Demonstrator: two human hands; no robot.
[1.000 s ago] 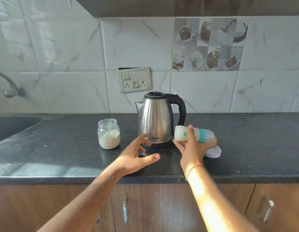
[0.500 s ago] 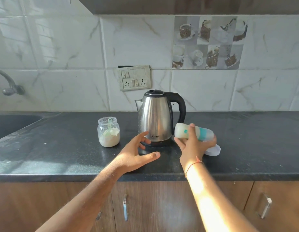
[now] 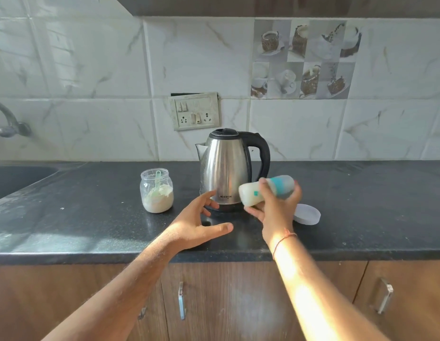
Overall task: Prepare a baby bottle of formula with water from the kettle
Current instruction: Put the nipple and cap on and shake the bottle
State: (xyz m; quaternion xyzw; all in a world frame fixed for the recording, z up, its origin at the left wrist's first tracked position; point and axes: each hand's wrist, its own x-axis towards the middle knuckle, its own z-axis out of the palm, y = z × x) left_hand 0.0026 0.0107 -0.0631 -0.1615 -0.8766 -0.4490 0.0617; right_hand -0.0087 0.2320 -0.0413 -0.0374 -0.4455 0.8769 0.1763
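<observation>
My right hand (image 3: 275, 210) grips the baby bottle (image 3: 265, 189) sideways, just in front of the kettle (image 3: 226, 168) mid-bench (image 3: 91, 217). Left hand (image 3: 196, 225) is relaxed, fingers spread, holding nothing, by the kettle's base.

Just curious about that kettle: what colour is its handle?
Black. The kettle has a shiny steel body and a black handle, clearest in the head view.

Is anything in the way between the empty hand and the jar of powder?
Nothing visible is. The left hand hovers open over bare counter, and the jar stands to its left with only dark counter between. The kettle is off to the other side, and the right hand holds the bottle.
</observation>
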